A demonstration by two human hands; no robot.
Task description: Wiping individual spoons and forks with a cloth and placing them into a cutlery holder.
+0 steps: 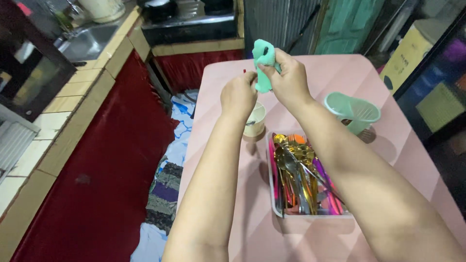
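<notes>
Both hands, right (pixel 290 80) and left (pixel 239 94), grip a green cloth (pixel 262 53) above the bench (pixel 340 73) near a cutlery tray (pixel 274 194).

A pink table (pixel 398 160) carries the things. In the middle, on the near side, lies a white rectangular tray (pixel 273 191) full of gold, silver and coloured cutlery; just beyond its far left corner stands a small cream cup (pixel 256 122). To the right, further away, stands a light green plastic basket (pixel 353 111).
</notes>
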